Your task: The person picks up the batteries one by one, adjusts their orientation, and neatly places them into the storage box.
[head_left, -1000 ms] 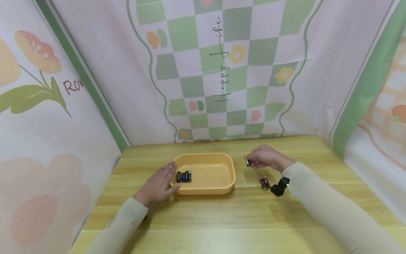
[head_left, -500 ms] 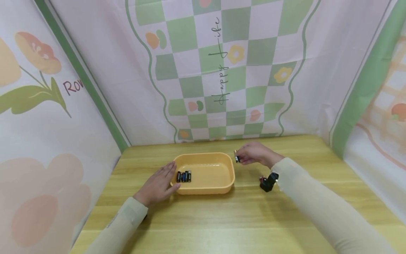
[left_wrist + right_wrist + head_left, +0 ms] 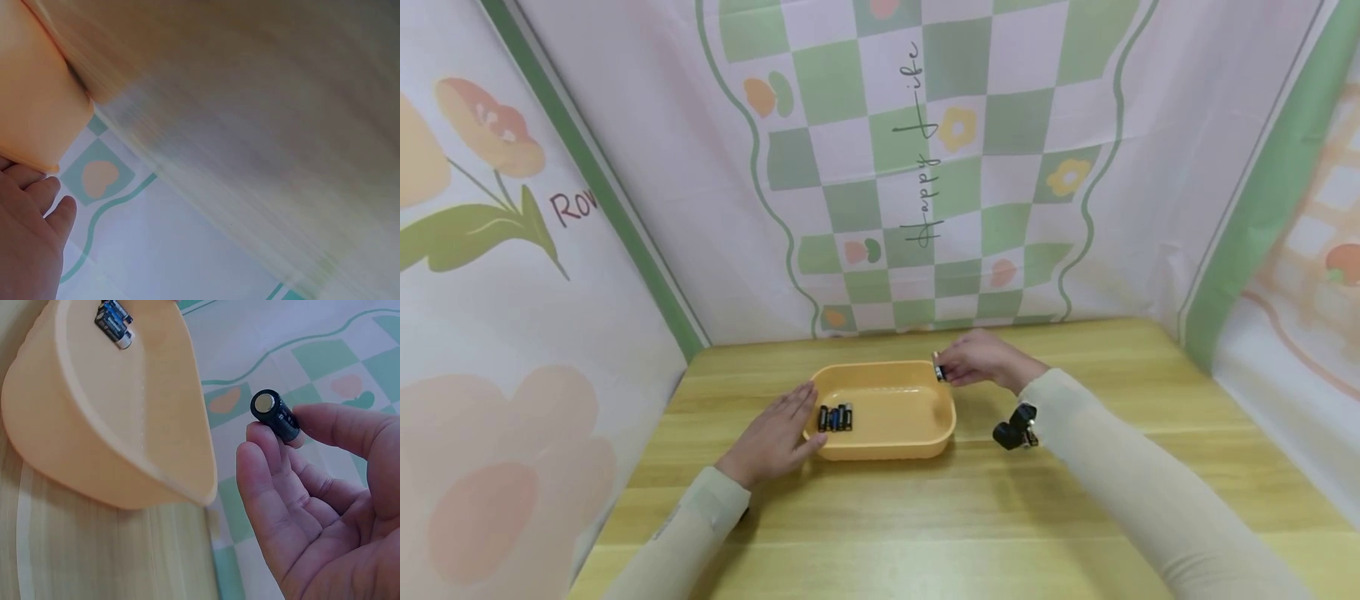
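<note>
My right hand point(image 3: 983, 360) pinches a dark battery point(image 3: 938, 367) between thumb and fingertips, at the back right corner of a yellow plastic basin point(image 3: 880, 451). In the right wrist view the battery point(image 3: 279, 416) shows its flat metal end, and the basin point(image 3: 94, 444) lies to its left. My left hand point(image 3: 772, 437) rests on the basin's left rim with its fingers extended. Several batteries point(image 3: 835, 418) lie side by side inside the basin at its left end. The left wrist view shows only the left fingertips at the basin's edge point(image 3: 37, 125).
A black wrist camera point(image 3: 1013, 427) largely hides the batteries on the table right of the basin. The wooden table point(image 3: 880, 525) ends at a patterned cloth point(image 3: 917, 250) behind, with more cloth at both sides.
My right hand has carried the battery leftward from the right part of the table to the basin's back right corner. The left hand and basin stay put.
</note>
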`<control>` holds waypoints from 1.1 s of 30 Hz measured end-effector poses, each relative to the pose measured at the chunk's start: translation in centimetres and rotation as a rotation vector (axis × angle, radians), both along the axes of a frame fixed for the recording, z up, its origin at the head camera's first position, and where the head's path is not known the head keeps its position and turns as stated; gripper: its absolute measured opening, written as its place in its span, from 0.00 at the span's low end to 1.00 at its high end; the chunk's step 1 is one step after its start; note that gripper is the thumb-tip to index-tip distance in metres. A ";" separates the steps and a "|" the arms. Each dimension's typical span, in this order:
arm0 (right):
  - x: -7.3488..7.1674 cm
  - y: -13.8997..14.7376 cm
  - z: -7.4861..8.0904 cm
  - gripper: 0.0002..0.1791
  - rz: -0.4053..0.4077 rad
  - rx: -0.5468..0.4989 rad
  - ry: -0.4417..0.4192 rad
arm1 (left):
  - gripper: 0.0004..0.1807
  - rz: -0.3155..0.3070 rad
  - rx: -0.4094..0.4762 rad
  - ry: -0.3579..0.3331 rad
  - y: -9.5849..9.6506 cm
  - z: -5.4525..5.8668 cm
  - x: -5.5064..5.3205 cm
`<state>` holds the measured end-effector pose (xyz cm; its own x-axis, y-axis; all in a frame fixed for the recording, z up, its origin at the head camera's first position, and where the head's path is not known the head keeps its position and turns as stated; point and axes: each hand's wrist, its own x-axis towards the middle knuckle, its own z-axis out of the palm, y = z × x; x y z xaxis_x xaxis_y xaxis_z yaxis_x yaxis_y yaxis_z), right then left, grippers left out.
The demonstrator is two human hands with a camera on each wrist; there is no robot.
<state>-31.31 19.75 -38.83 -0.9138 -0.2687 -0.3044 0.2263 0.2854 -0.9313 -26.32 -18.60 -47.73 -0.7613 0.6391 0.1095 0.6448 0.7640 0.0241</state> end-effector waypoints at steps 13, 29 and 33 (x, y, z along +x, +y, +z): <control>-0.3 -2.6 -0.9 0.13 0.037 -0.047 -0.029 | 0.45 -0.001 -0.008 0.024 0.1 -0.1 0.0; -1.0 -5.5 -2.4 0.13 0.046 -0.070 -0.054 | 0.45 0.010 -0.014 0.000 0.2 0.1 0.1; -1.0 -6.1 -2.2 0.13 0.065 -0.076 -0.046 | 0.45 0.015 -0.020 0.003 0.1 0.1 0.0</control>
